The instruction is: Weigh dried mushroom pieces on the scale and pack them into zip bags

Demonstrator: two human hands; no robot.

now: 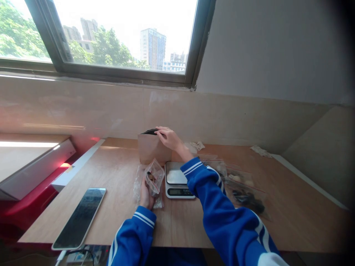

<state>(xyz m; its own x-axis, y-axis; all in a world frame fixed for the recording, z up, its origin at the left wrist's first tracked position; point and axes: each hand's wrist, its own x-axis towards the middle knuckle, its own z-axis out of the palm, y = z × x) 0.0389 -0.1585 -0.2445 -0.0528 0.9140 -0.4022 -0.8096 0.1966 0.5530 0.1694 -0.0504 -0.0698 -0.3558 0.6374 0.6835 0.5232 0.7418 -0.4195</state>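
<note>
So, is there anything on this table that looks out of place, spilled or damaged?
Nothing looks spilled or broken. The tablet lies askew with one corner past the front edge of the table. Crumpled scraps lie near the wall. The left hand holds a small clear bag; the right hand rests on the paper bag.

Setting: a makeshift packing or weighing station in a plain upper-floor room, not a kitchen or lab. What tells you so, item by item: a bare plywood tabletop filling the lower frame; a small digital scale at centre; clear zip bags with small dark items to the right of centre; a brown paper bag standing behind the scale; a tablet lying flat at lower left; blank beige walls; a dark-framed window across the top, showing treetops and high-rise towers outside
</note>
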